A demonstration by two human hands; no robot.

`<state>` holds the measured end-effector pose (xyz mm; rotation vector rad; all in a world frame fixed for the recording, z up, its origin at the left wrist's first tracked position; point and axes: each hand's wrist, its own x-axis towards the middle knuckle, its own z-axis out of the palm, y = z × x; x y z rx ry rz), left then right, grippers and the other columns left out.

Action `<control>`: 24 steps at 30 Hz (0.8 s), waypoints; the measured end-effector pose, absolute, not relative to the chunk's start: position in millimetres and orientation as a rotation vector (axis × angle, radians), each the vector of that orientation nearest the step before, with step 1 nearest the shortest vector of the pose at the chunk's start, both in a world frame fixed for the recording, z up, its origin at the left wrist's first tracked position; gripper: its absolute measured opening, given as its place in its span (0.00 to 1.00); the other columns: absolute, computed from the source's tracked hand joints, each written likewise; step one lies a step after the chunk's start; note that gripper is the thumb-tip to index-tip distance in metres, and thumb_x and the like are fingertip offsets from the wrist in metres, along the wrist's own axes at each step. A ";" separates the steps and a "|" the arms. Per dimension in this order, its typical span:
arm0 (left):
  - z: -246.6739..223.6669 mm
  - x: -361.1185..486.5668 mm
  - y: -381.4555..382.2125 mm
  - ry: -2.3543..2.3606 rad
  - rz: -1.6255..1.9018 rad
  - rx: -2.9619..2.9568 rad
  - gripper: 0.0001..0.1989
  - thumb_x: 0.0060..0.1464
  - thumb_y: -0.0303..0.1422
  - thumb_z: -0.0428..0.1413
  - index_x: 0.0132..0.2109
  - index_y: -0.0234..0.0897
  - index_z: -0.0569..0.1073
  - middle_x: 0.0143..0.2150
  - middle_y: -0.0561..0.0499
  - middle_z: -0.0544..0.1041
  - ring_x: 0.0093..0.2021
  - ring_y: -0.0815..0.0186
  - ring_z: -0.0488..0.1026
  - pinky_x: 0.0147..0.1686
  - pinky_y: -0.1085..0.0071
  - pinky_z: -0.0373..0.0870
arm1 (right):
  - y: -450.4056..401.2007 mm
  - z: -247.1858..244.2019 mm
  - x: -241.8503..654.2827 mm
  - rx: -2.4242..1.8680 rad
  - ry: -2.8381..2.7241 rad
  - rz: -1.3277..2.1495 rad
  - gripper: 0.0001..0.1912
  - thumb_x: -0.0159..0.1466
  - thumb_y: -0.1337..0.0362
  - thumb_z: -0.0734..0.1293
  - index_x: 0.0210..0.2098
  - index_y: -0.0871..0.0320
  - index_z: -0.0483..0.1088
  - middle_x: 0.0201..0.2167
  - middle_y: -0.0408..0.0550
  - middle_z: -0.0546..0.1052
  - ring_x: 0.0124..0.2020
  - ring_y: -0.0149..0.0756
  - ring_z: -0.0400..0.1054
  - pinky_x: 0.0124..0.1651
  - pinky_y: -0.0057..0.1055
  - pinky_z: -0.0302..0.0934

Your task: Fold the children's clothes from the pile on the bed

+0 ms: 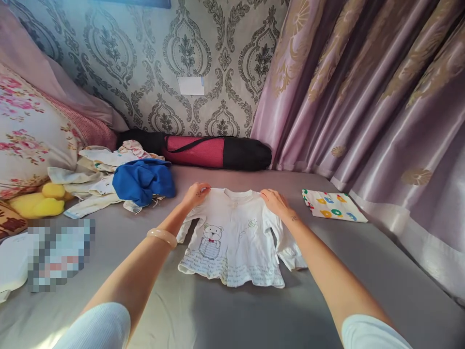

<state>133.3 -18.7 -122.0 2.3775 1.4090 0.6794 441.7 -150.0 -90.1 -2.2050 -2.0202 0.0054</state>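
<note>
A small white baby shirt (236,232) with long sleeves is spread on the grey bed sheet, its neckline facing away from me. A bear print and a row of lettering along the hem show on its front. At the left shoulder seam, my left hand (196,194) is closed on the cloth. My right hand (275,201) grips the other shoulder in the same way; the fingertips of both hands are partly hidden. One sleeve lies partly behind my left wrist, while the right sleeve reaches out beside my right forearm.
A folded cloth with colourful shapes (334,206) lies to the right, near the curtain (363,97). On the left are heaped clothes with a blue garment (144,182), a yellow plush thing (39,201) and a floral pillow (32,131). A red-and-black long bag (196,151) rests against the wall.
</note>
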 end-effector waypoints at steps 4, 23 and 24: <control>-130.3 137.3 -13.7 1.440 0.647 2.392 0.20 0.59 0.39 0.47 0.49 0.39 0.79 0.40 0.44 0.77 0.39 0.60 0.74 0.41 0.69 0.68 | -141.8 -99.7 446.7 -2.199 -2.065 -0.036 0.18 0.73 0.58 0.53 0.49 0.51 0.71 0.47 0.49 0.77 0.47 0.40 0.71 0.42 0.30 0.58; -141.5 142.8 -7.3 1.577 0.443 2.319 0.19 0.57 0.42 0.49 0.46 0.40 0.79 0.40 0.43 0.80 0.42 0.56 0.76 0.38 0.69 0.68 | -121.0 -128.7 452.8 -2.245 -1.856 0.243 0.16 0.71 0.55 0.57 0.48 0.54 0.73 0.50 0.53 0.76 0.51 0.41 0.70 0.50 0.31 0.59; -138.4 141.2 -6.7 1.587 0.457 2.286 0.19 0.56 0.43 0.50 0.44 0.39 0.80 0.38 0.43 0.80 0.40 0.56 0.76 0.37 0.69 0.68 | -121.1 -126.5 455.4 -2.240 -1.775 0.329 0.17 0.70 0.54 0.57 0.46 0.55 0.74 0.48 0.53 0.77 0.51 0.42 0.70 0.50 0.30 0.59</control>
